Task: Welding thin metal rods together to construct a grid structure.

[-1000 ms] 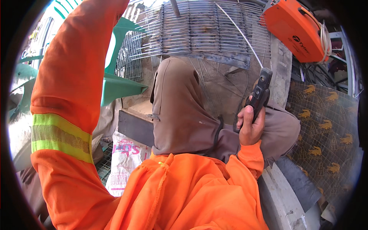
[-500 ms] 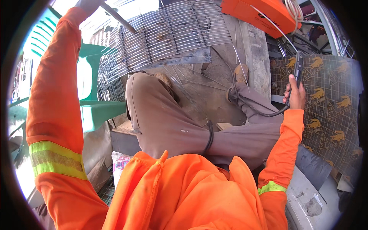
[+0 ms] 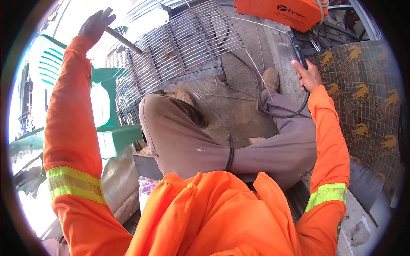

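My left hand (image 3: 95, 28), which looks gloved in grey, is closed around a grey metal bar (image 3: 124, 41) at the upper left. The bar's lower end is over the left part of a metal grille (image 3: 181, 49) made of thin parallel rods with darker crossbars. On the right, my right hand (image 3: 310, 76) grips a black welding electrode holder (image 3: 296, 48). A thin welding rod (image 3: 258, 23) is clamped in it and points left toward the grille's far right corner. A black cable (image 3: 284, 115) loops from the holder across my lower leg.
An orange machine (image 3: 279, 13) stands at the far right. Dark printed board (image 3: 363, 94) lies right of my arm. A green plastic chair (image 3: 117, 138) is at the left. Loose thin rods (image 3: 209, 100) lie on the ground between my legs, near the grille's flat metal support (image 3: 194, 73).
My right hand has moved left and forward with the electrode holder; its rod has swung toward the grille. My left hand and the bar have come lower in view, which has also shifted.
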`<state>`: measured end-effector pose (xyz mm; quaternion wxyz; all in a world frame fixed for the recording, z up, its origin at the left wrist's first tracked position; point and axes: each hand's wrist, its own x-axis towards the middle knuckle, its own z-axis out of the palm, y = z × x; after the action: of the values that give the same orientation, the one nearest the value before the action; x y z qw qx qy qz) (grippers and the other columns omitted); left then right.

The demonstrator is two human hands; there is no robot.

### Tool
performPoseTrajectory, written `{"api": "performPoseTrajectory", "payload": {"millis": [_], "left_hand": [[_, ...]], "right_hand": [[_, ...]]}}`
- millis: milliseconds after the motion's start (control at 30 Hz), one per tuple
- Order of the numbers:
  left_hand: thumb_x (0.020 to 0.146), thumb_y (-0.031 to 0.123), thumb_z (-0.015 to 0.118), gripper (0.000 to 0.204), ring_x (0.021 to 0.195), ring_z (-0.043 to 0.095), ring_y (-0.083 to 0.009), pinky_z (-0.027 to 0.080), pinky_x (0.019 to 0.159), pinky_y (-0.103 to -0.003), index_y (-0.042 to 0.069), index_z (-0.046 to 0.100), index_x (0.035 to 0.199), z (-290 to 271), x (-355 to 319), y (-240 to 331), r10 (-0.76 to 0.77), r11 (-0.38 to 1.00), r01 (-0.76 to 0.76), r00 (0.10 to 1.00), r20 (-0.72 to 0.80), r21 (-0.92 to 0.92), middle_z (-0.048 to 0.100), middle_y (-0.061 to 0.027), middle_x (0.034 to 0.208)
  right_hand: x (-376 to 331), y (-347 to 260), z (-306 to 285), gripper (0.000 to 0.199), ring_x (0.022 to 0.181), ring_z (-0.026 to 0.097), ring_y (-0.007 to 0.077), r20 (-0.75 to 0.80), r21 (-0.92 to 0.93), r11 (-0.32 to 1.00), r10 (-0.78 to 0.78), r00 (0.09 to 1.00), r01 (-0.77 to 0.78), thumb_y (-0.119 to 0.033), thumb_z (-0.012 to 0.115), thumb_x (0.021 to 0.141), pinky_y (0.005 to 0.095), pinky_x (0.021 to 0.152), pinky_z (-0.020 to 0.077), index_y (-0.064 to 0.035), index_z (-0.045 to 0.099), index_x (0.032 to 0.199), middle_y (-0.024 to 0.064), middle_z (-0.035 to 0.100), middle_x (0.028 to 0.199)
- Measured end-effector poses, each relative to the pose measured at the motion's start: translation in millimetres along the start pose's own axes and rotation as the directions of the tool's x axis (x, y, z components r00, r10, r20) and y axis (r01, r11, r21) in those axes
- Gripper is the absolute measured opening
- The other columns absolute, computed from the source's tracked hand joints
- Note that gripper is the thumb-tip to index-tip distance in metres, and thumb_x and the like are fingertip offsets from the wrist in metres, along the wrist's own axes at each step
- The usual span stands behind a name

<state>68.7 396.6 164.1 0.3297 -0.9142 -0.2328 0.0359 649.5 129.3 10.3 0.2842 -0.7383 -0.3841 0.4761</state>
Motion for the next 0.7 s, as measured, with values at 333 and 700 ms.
{"api": "performPoseTrajectory", "payload": {"millis": [333,700], "left_hand": [[0.093,0.012,0.047,0.027,0.092,0.058,-0.0294,0.048,0.079,-0.039,0.017,0.062,0.114,5.7,-12.6,-11.9,-0.174,0.964,0.207,0.966,0.191,-0.168,0.056,-0.0093,0.103],[0.094,0.015,0.047,0.025,0.089,0.059,-0.0369,0.049,0.078,-0.043,0.016,0.062,0.115,5.7,-22.4,-16.7,-0.105,0.981,0.128,0.983,0.153,-0.146,0.057,-0.0159,0.104]], "right_hand": [[4.6,5.4,-1.1,0.037,0.043,0.04,0.0055,-0.022,0.053,0.999,0.005,1.0,-0.004,-0.043,0.065,0.086,0.0246,0.037,0.0359,-0.009,0.052,0.093,-0.0035,0.042,0.062],[4.5,3.0,-5.9,0.035,0.04,0.036,0.0058,0.094,0.063,0.998,-0.035,0.995,0.029,-0.039,0.066,0.086,0.0254,0.034,0.0331,-0.0065,0.054,0.092,-0.0029,0.041,0.061]]}}
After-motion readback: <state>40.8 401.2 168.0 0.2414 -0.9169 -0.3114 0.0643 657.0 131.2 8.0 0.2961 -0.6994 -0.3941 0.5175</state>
